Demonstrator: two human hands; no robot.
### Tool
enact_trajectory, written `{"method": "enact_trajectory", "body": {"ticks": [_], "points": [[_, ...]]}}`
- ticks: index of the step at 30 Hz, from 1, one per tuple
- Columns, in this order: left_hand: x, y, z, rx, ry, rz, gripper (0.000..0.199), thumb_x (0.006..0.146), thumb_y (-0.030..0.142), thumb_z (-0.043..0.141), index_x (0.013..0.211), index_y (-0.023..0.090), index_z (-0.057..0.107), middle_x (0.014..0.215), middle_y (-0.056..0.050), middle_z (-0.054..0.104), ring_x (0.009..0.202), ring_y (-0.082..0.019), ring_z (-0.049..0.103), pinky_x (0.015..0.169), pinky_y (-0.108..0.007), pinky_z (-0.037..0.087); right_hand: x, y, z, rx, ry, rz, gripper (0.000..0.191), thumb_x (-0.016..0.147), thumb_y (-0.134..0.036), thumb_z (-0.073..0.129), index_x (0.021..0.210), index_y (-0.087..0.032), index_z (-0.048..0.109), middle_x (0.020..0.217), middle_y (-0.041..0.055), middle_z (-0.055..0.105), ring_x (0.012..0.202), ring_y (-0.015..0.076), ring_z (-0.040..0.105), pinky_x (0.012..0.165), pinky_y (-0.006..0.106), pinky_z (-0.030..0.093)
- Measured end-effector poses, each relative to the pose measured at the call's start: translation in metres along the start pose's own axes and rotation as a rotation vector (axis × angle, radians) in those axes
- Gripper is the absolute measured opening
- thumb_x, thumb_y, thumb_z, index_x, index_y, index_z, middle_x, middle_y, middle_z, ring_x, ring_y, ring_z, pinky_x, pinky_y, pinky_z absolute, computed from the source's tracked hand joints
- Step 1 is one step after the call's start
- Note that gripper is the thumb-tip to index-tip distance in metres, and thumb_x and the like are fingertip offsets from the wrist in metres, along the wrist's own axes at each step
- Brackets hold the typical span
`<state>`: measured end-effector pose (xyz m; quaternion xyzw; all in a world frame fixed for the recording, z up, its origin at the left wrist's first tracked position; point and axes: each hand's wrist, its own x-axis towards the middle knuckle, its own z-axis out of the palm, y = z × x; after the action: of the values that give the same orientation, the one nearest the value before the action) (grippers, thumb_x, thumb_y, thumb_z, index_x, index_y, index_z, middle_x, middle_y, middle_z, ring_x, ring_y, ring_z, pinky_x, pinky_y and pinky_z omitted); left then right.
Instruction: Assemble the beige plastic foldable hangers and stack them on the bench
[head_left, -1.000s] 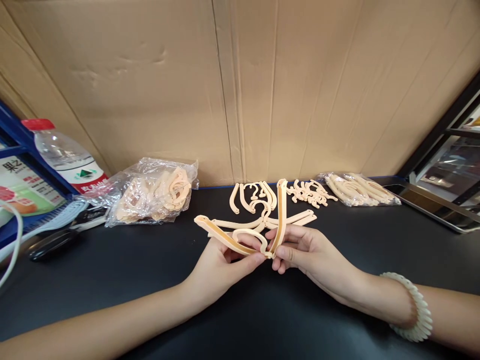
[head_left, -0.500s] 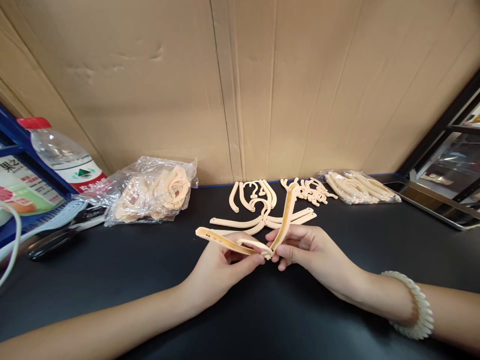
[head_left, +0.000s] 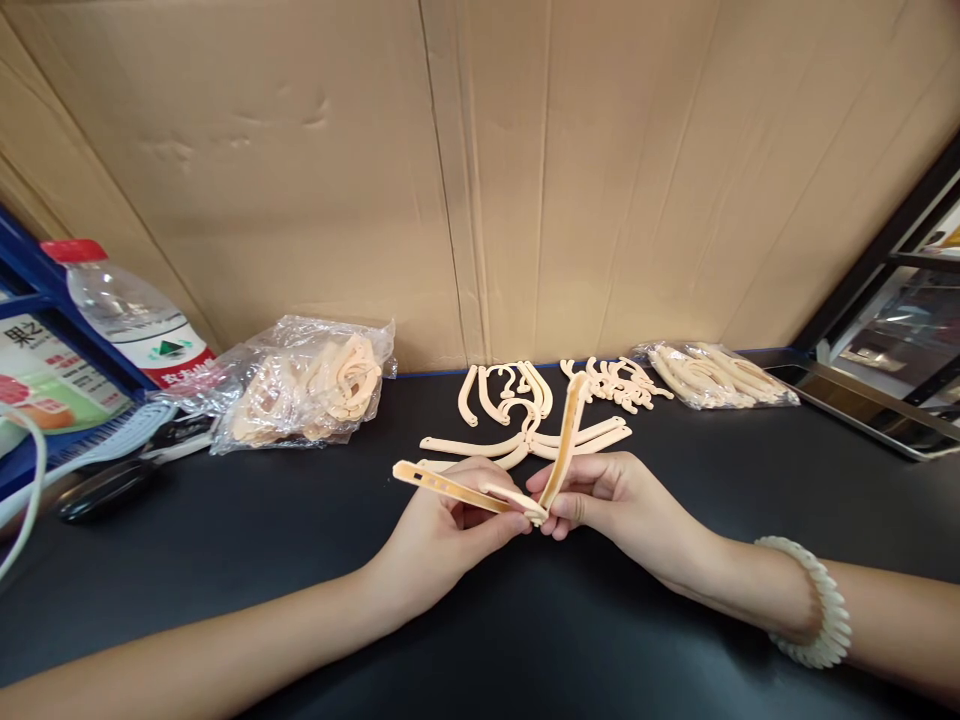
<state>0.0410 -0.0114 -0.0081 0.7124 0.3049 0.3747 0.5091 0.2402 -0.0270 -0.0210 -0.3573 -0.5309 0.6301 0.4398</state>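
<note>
A cream plastic folding hanger (head_left: 564,445) is held between both hands above the black table, its two arms spread in a V. My left hand (head_left: 450,535) pinches the left arm and the hook part close to the joint. With thumb and fingers, my right hand (head_left: 611,500) grips the base of the right arm, which tilts upward. The hollow underside of each arm faces me. Just behind the hands lie hangers (head_left: 529,437) with hooks and spread arms. Fingers partly hide the joint.
Loose hanger arms and hooks (head_left: 495,395) lie near the cardboard wall (head_left: 300,150). Right of them are small hook pieces (head_left: 630,382) and a bag of arms (head_left: 724,375). At left are a bag of parts (head_left: 307,385), a bottle (head_left: 131,310) and a black-handled tool (head_left: 112,490).
The right arm of the held hanger has dipped and swung slightly left. My right hand has shifted a little left; the left hand stays nearly in place.
</note>
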Motion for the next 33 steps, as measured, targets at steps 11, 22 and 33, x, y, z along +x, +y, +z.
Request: {"method": "enact_trajectory", "body": {"ticks": [11, 22, 33], "points": [[0.002, -0.005, 0.0, -0.077, 0.041, -0.058, 0.001, 0.077, 0.018, 0.071, 0.077, 0.017, 0.071, 0.086, -0.002, 0.065, 0.076, -0.015, 0.066, 0.072, -0.026, 0.056, 0.004, 0.001, 0.003, 0.013, -0.007, -0.024, 0.012, 0.075, -0.024, 0.074, 0.085, -0.016, 0.073, 0.075, 0.0023, 0.072, 0.069, 0.012, 0.067, 0.067, 0.023, 0.056], [0.001, -0.007, 0.002, -0.25, 0.013, -0.153, 0.008, 0.08, 0.023, 0.069, 0.079, 0.016, 0.066, 0.079, 0.0, 0.069, 0.077, -0.018, 0.07, 0.078, -0.032, 0.058, 0.002, 0.0, 0.006, -0.059, 0.004, -0.031, 0.016, 0.072, -0.026, 0.076, 0.083, -0.016, 0.073, 0.08, 0.0046, 0.073, 0.076, 0.0161, 0.068, 0.071, 0.027, 0.055], [0.002, -0.002, 0.0, -0.2, 0.156, -0.244, 0.02, 0.073, 0.026, 0.078, 0.079, 0.014, 0.062, 0.072, 0.002, 0.063, 0.064, -0.012, 0.067, 0.064, -0.021, 0.055, 0.0, -0.009, -0.004, -0.071, 0.078, -0.118, 0.015, 0.074, -0.028, 0.075, 0.078, -0.017, 0.066, 0.075, -0.0017, 0.059, 0.06, 0.0075, 0.055, 0.05, 0.018, 0.05]]}}
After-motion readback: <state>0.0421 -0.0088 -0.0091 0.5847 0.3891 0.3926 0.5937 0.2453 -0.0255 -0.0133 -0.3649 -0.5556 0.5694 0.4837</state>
